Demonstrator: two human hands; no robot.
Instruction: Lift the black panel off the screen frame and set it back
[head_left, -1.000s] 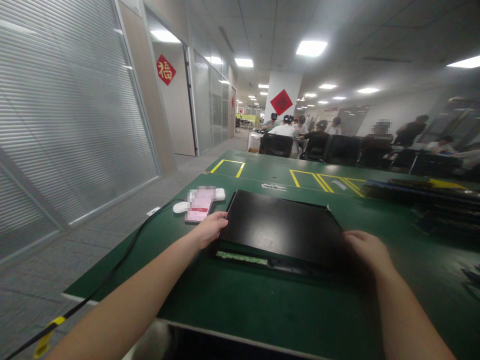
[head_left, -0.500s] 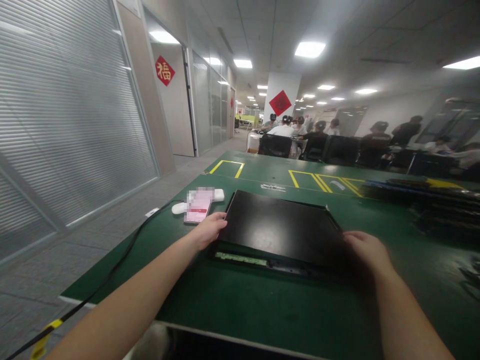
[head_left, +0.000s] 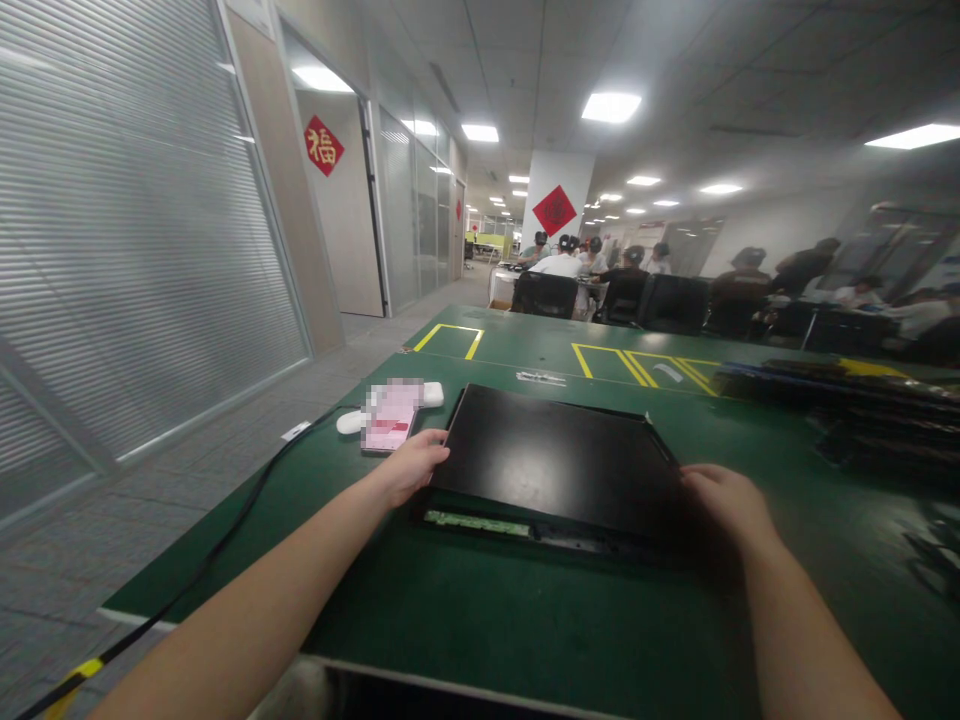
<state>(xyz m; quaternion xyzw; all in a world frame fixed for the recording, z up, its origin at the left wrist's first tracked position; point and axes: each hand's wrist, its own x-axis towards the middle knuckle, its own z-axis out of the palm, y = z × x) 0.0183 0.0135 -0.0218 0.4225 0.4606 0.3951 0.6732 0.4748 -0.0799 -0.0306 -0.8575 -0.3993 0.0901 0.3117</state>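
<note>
A flat, dark display panel (head_left: 559, 455) lies in front of me over a black frame, tilted slightly so that its near edge sits apart from the frame's front. Along that front edge a green circuit board strip (head_left: 477, 523) shows. My left hand (head_left: 417, 466) grips the panel's left edge, thumb on top. At the right edge my right hand (head_left: 724, 490) pinches the panel, with its fingertips partly hidden. Whether the panel touches the frame underneath, I cannot tell.
A phone (head_left: 388, 428) and a white mouse (head_left: 349, 423) lie left of the panel on the green table (head_left: 525, 620). Dark panels are stacked (head_left: 862, 400) at the right. A black cable (head_left: 247, 505) crosses the table's left edge. Several people sit beyond the table.
The whole view has shifted slightly, with the scene a little farther left. Both hands keep their hold on the panel, which looks almost unmoved on the table.
</note>
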